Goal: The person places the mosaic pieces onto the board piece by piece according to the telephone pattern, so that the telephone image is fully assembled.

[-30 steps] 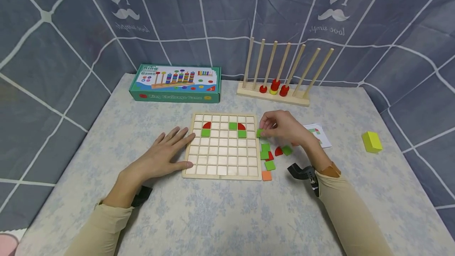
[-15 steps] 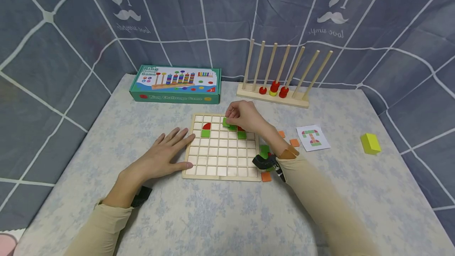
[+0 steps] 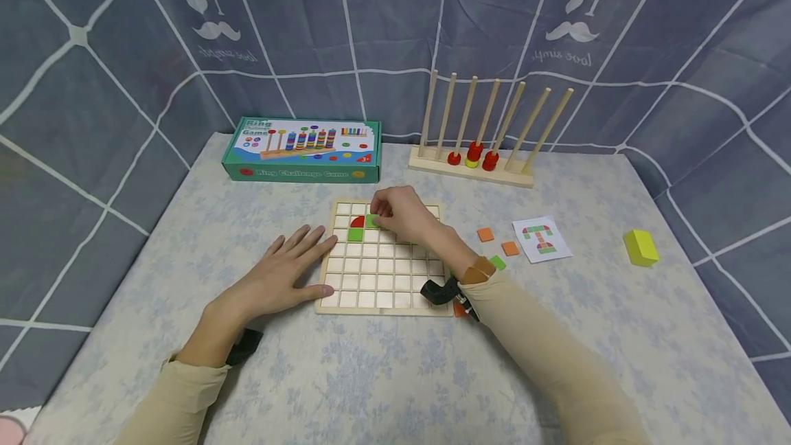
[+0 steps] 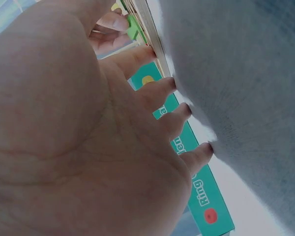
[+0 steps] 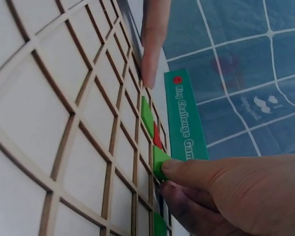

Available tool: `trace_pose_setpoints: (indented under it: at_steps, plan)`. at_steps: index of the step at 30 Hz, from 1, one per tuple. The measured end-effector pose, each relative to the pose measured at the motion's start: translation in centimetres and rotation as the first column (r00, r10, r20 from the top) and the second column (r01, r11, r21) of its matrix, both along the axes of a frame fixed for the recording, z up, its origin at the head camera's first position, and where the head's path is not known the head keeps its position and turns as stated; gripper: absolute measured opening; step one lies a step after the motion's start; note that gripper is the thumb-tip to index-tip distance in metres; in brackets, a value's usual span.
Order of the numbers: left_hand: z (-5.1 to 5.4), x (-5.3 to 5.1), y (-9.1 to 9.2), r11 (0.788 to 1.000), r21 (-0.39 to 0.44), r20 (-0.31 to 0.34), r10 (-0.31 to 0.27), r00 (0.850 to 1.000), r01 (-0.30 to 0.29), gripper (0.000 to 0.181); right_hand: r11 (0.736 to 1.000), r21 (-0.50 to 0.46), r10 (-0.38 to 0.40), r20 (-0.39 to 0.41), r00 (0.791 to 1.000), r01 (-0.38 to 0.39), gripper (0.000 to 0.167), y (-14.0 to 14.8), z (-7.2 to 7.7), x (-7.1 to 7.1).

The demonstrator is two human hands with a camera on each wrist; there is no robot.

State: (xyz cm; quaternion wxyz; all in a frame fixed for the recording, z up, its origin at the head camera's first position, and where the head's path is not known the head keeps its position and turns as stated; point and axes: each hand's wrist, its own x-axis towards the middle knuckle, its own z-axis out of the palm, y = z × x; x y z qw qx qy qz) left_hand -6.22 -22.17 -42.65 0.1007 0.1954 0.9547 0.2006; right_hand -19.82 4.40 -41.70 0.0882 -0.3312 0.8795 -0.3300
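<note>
Overall, a surface (image 3: 346,376) carries a gridded board (image 3: 383,311) roughly midway between its side edges, a green box (image 3: 301,150) near its far left corner and a peg rack (image 3: 457,169) by its far edge. The left hand (image 3: 284,270), fingers straight, touches the board's left edge; the right hand (image 3: 403,214) pinches a green tile (image 3: 371,221) toward the board's far left corner, beside a red piece (image 3: 358,222).

Head: high, near side of board (image 3: 384,266), facing forward and down, farthest. Left wrist: low, left of board, close to left hand (image 4: 103,128). Right wrist: close over board, facing its far left. Shared by wrist views (both tilted): box (image 5: 185,115) beyond board.
</note>
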Motion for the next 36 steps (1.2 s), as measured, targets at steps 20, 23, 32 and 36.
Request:
trace_pose_setpoints:
  at_steps: [20,23,32,36]
  plan:
    - [0.0,0.1,0.0,1.0,-0.001,0.011,-0.003,1.0,0.003,0.09,0.999,0.015,0.051,-0.014,0.999,-0.051,0.024,6.6,1.4,3.1]
    - [0.1,0.1,0.0,1.0,0.002,-0.005,-0.007,1.0,0.007,0.089,1.0,0.013,0.02,-0.009,1.0,-0.019,0.022,8.4,1.5,3.5]
    - [0.0,0.0,0.0,1.0,-0.008,0.011,-0.004,1.0,0.005,0.09,0.999,0.031,-0.022,-0.009,1.0,0.022,0.023,12.9,1.2,5.4]
    - [0.0,-0.1,0.1,1.0,-0.013,0.013,-0.004,1.0,0.004,0.091,1.0,0.022,-0.001,-0.016,1.0,0.001,0.024,14.1,0.9,6.0]
